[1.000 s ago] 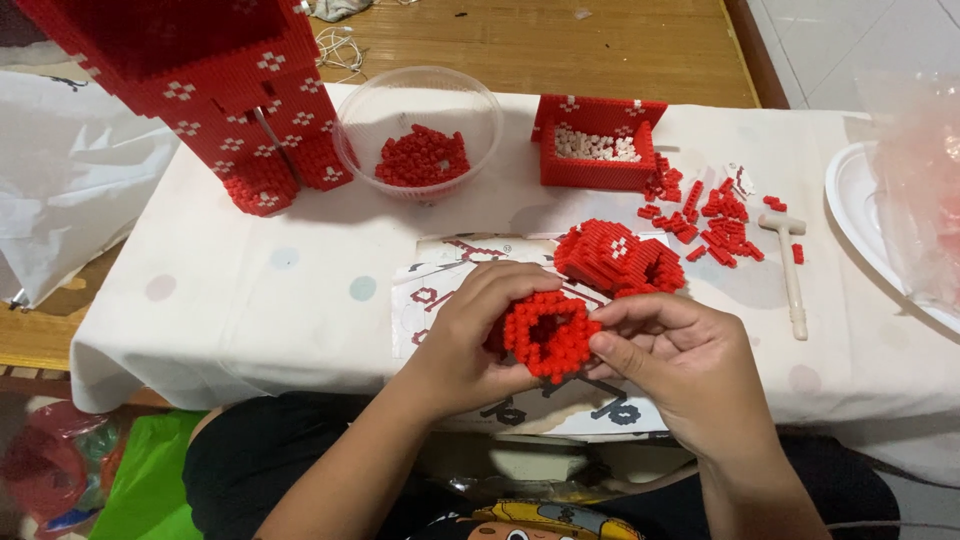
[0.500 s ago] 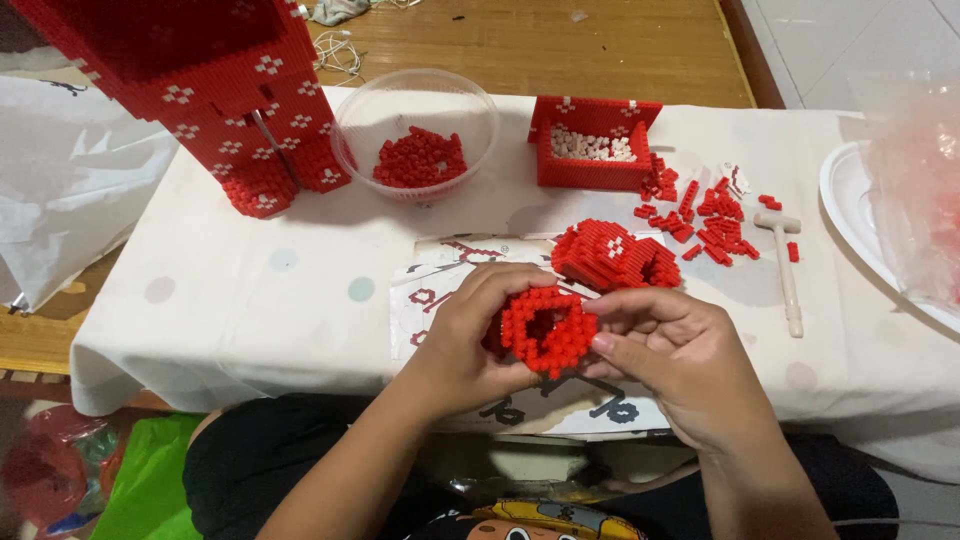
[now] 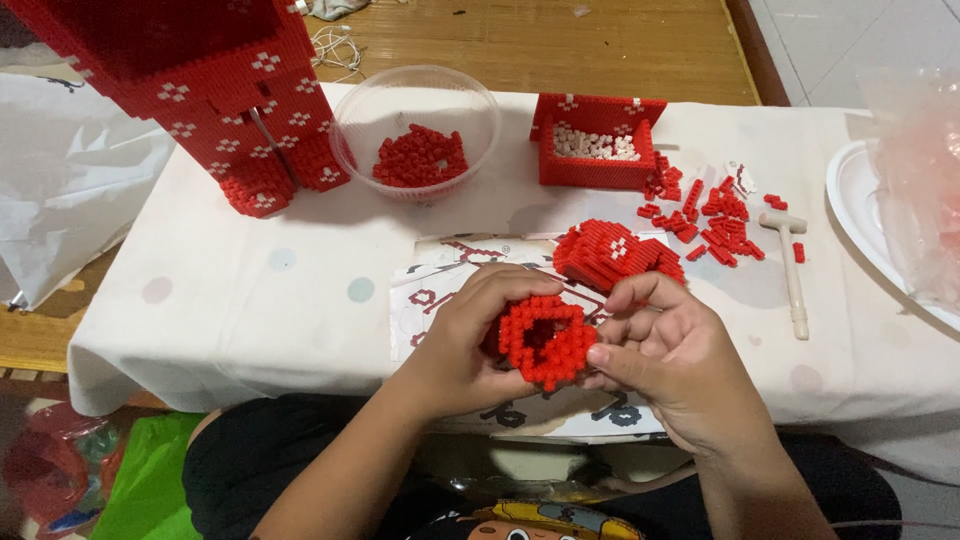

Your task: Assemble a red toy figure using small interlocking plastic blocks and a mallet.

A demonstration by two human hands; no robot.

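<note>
Both hands close on a red brick ring [image 3: 543, 340] at the near edge of the table [image 3: 200, 290], held just above a printed sheet [image 3: 430, 290]. The left hand [image 3: 462, 345] wraps the ring from 9 o'clock, fingers curled over its top. The right hand [image 3: 668, 362] grips it from 3 o'clock, thumb pressed to the ring's lower right rim, fingertips at its upper edge. The ring is a studded block piece with a dark hole in its middle.

At 1 o'clock from the ring, just beyond the right hand, lies a red block [image 3: 612, 253] with white flower marks. Farther at 2 o'clock are loose bricks [image 3: 715, 215] and a small white hammer [image 3: 792, 270]. At 12 o'clock stands a red box [image 3: 592, 170] holding white pieces, and at 11 o'clock a clear bowl [image 3: 415, 110] of red bricks. A tall red tower [image 3: 215, 90] rises at 10 o'clock. A white plate [image 3: 860, 200] sits at the table's right edge.
</note>
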